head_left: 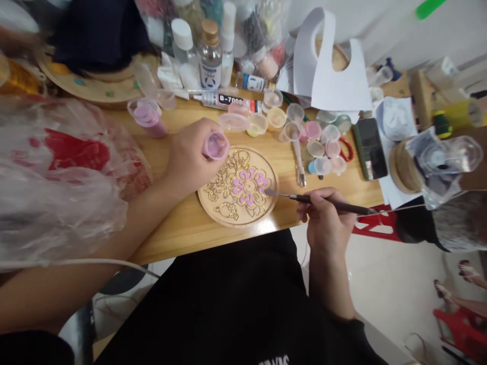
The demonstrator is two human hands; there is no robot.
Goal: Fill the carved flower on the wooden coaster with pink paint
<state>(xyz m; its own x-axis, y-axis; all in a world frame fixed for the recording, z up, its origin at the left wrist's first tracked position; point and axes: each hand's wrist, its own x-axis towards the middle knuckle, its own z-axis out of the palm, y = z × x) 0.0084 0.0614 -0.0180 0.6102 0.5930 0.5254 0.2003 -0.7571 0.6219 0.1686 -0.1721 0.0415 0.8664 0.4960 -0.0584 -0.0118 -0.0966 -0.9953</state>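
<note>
A round wooden disc with a gold-outlined flower pattern lies near the table's front edge; its middle flower is filled with purple. My left hand is closed around a small cup of purple paint, held just above the disc's upper left. My right hand pinches a thin dark brush that lies nearly level, its tip touching the flower's right side.
Several small paint cups cluster behind the disc, with a glue tube, bottles, a purple jar and a phone. Crumpled plastic fills the left. White paper stands at the back. Another person's feet show at lower right.
</note>
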